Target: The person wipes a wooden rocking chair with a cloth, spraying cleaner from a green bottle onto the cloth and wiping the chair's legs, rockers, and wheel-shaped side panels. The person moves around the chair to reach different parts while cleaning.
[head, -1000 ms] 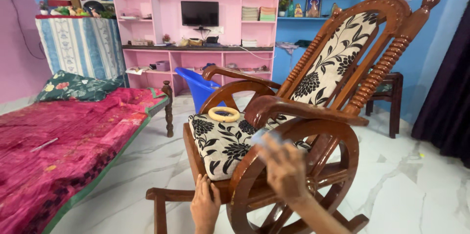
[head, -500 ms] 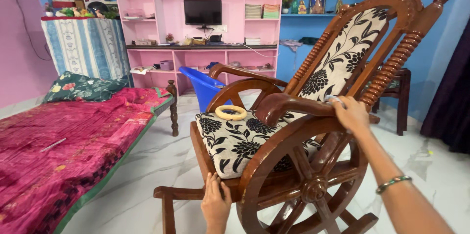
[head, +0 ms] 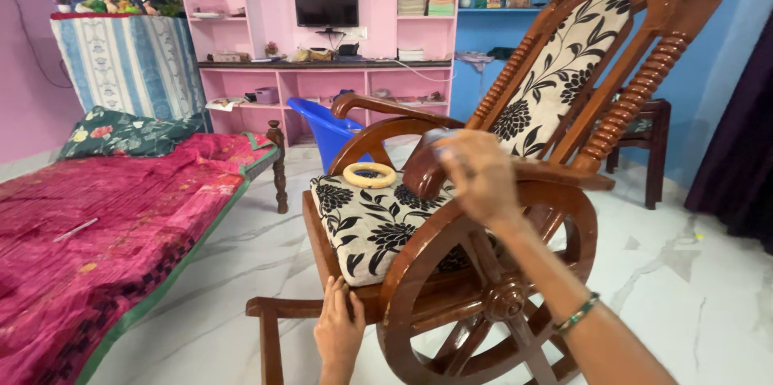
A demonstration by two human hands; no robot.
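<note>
A polished wooden rocking chair (head: pixel 403 264) with a black-and-white floral seat cushion (head: pixel 370 228) stands in front of me on the marble floor. My left hand (head: pixel 338 330) grips the front rail of the seat frame from below. My right hand (head: pixel 479 175) lies over the curled front end of the near armrest (head: pixel 568 175). It is closed on a small pale item (head: pixel 439 137) that is too blurred to identify. A cream ring (head: pixel 369 175) lies on the cushion, apart from both hands.
A bed with a magenta cover (head: pixel 105 224) and a thin white stick (head: pixel 74 229) runs along the left. A blue plastic chair (head: pixel 326 127) stands behind the rocker, before pink shelves (head: pixel 322 71). A dark wooden stool (head: pixel 654 139) and a dark curtain (head: pixel 741 143) are on the right.
My right hand went from the wheel up to the rear of the armrest, then slid forward to its curled front end. My left hand stayed on the seat rail.
</note>
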